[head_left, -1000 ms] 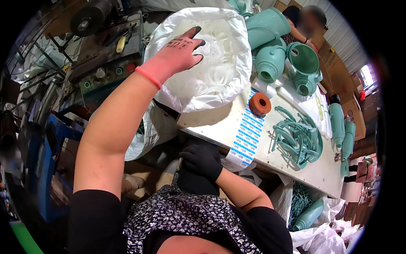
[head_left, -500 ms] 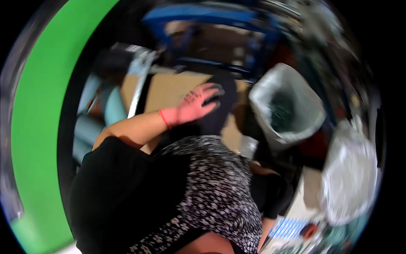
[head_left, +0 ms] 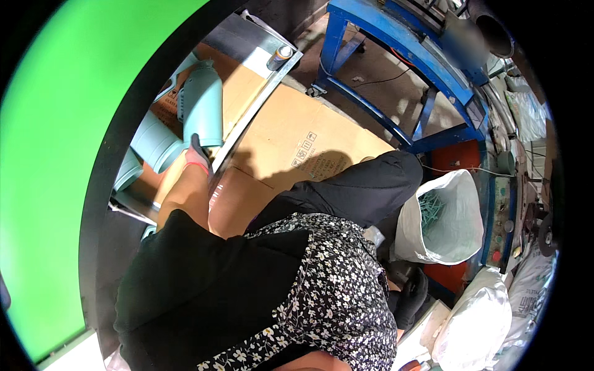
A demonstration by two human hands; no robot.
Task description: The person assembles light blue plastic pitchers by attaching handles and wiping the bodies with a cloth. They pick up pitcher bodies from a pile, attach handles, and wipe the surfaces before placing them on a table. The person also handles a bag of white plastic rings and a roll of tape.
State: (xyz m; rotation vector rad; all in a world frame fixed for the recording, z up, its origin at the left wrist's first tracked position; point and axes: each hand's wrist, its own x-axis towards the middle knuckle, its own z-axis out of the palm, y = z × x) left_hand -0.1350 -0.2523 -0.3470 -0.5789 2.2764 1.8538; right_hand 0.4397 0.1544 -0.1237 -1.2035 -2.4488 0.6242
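The pale green pipe fitting (head_left: 201, 108) lies in the upper left of the frame on flattened cardboard (head_left: 291, 139), with more green fittings (head_left: 151, 145) just below and left of it. The left hand (head_left: 197, 154), gloved in black with a pink cuff, reaches out to the fitting's lower end and touches it; whether its fingers have closed round the rim I cannot tell. The right hand (head_left: 411, 297), in a black glove, hangs low at the lower right beside a white sack of green parts (head_left: 445, 219), its grip hidden. To lift cleanly, the fingers should probably wrap the socket rim before pulling, clear of the metal rail (head_left: 257, 102) alongside.
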